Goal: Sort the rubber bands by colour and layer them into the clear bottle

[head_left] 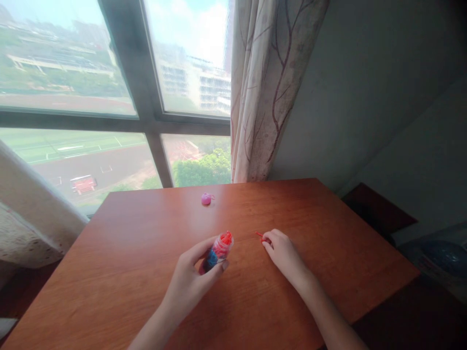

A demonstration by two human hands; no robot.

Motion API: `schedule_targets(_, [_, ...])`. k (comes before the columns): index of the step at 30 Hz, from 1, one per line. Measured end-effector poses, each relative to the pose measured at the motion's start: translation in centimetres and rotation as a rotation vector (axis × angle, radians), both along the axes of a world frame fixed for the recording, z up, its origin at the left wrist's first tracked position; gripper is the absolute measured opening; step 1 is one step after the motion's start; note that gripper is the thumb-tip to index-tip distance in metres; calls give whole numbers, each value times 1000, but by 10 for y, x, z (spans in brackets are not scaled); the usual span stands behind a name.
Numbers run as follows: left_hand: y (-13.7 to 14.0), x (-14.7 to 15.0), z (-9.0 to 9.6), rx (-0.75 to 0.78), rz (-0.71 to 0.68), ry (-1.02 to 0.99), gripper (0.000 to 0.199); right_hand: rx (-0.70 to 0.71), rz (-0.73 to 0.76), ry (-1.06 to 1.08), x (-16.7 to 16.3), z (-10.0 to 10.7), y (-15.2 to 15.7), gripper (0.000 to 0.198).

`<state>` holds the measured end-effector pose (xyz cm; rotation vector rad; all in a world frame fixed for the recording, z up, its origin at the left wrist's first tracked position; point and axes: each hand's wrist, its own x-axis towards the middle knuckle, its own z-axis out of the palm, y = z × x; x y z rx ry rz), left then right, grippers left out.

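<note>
My left hand is wrapped round a small clear jar with a blue and dark pattern on its side. The jar is uncapped and tilted, and thin red pieces fill it up to the mouth. Over the table to the right, my right hand has its fingers pinched on a thin red piece, whose end sticks out to the left. What kind of piece it is I cannot tell. Farther back on the table lies a pink lid with a small tab at its right.
The brown wooden table reaches back to a window with a grey frame. Patterned curtains hang at both sides of the window. A dark chair-like shape stands past the table's right edge.
</note>
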<state>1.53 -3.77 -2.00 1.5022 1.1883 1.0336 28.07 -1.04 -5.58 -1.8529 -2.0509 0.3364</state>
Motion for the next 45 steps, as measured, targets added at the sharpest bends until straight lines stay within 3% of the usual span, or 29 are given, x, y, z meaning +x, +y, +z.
schedule_targets(18, [-1, 1, 3, 15, 41, 23, 46, -81, 26, -104, -8, 8, 29, 16])
schedule_targets(29, [0, 1, 4, 78, -3, 77, 41, -173, -2, -154, -16, 26, 33, 19])
schedule_targets(33, [-1, 3, 7, 108, -4, 91, 38, -187, 48, -31, -19, 33, 34, 17])
schedule_targets(37, [-2, 3, 7, 149, -18, 125, 36, -223, 211, 195, -33, 61, 24, 10])
schedule_targets(39, [-1, 3, 6, 180, -29, 150, 36, -277, 311, 483, -42, 77, 16, 11])
schedule_targets(42, [0, 3, 7, 231, -41, 192, 33, -339, 347, 833, -53, 97, 4, 11])
schedule_targets(45, [0, 4, 10, 261, -65, 233, 30, -274, 327, 763, -61, 105, -4, 2])
